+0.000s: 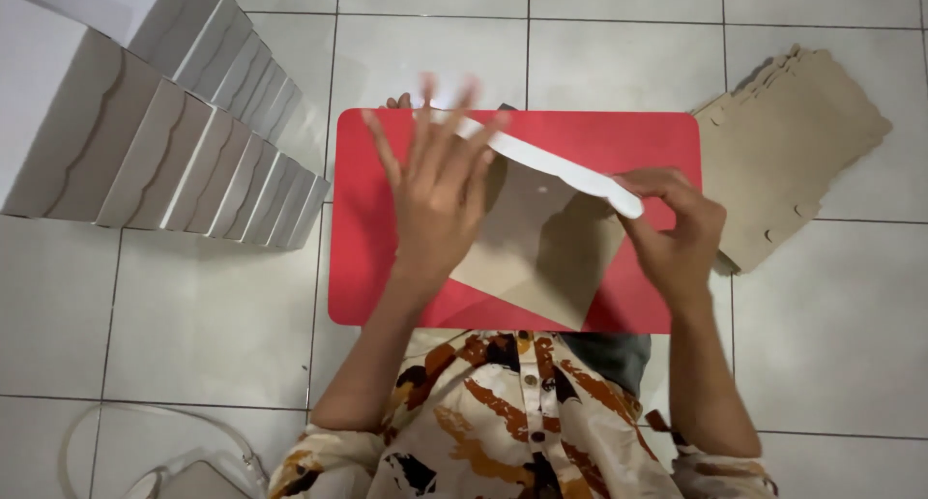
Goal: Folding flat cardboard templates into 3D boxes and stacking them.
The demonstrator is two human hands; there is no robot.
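Observation:
A flat cardboard box blank (541,257), brown inside with a white flap (561,165) raised, lies on a red board (638,136) over my lap. My left hand (435,194) hovers blurred above the blank's left part, fingers spread, holding nothing. My right hand (672,228) pinches the right end of the raised white flap.
Two rows of folded white boxes (174,161) stand on the tiled floor at the left. A stack of flat brown blanks (797,151) lies at the right of the board. A white bag with a strap (184,475) sits at the bottom left.

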